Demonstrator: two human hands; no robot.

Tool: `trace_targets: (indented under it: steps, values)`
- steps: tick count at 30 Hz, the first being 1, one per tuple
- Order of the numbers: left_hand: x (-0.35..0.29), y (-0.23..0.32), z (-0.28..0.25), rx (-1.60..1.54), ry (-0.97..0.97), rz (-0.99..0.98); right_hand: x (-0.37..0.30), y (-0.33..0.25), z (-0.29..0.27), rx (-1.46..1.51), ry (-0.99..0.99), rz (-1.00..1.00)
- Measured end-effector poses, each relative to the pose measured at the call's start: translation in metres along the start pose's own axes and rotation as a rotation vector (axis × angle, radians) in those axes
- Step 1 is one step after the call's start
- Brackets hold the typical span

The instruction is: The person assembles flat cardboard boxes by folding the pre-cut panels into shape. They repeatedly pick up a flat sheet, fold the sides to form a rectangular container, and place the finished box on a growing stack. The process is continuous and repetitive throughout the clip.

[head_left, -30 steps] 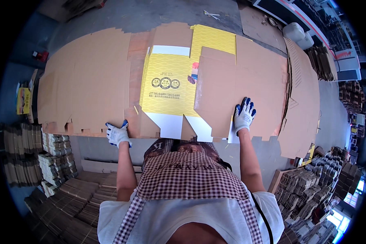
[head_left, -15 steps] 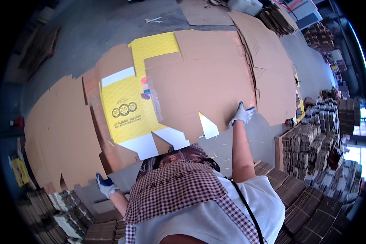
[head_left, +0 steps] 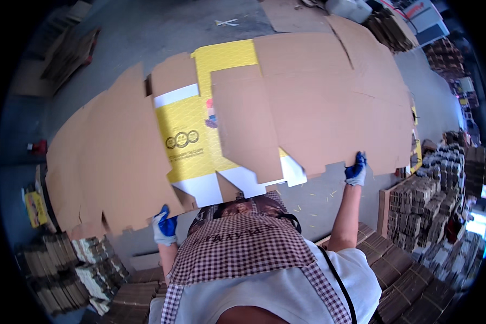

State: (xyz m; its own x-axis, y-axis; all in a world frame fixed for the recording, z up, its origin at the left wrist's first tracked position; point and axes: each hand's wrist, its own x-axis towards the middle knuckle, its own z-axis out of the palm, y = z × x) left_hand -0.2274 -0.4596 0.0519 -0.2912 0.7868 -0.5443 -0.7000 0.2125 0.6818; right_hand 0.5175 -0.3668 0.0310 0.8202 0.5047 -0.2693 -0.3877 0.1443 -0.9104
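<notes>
My left hand (head_left: 165, 224), in a white glove with a blue palm, is closed on the near right corner of a large brown cardboard sheet (head_left: 105, 156). That sheet overlaps the left side of a yellow-printed carton blank (head_left: 183, 116) with white flaps. At the near edge of another wide brown cardboard sheet (head_left: 335, 102), my right hand (head_left: 356, 170), gloved alike, has its fingers closed on the border. A brown panel (head_left: 245, 116) lies over part of the yellow print. What is beneath the sheets is hidden.
Bundled flat cardboard stacks (head_left: 416, 200) stand on the right, with more stacks (head_left: 56, 270) at the lower left. A pallet (head_left: 73, 54) lies at the far left. Yellow scraps are scattered on the grey floor (head_left: 313, 208) near my right arm.
The left sheet has shifted right over the yellow blank, with my left hand moving inward. My right hand has moved rightward along the near edge, and the gap beside the right sheets is largely covered.
</notes>
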Motion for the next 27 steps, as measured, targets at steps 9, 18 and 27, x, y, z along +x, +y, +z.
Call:
trace_targets:
  steps: [9,18,27]
  values:
    - [-0.001,-0.084,0.026,0.808,-0.339,0.181,0.068,-0.053,-0.025,-0.316,0.027,-0.227]
    - [0.001,-0.107,0.061,0.737,-0.449,-0.150,-0.212,0.055,0.149,-0.814,-1.234,0.106]
    - [-0.009,-0.067,0.139,1.289,-1.204,-0.397,-0.316,0.081,0.191,-0.244,-0.864,0.937]
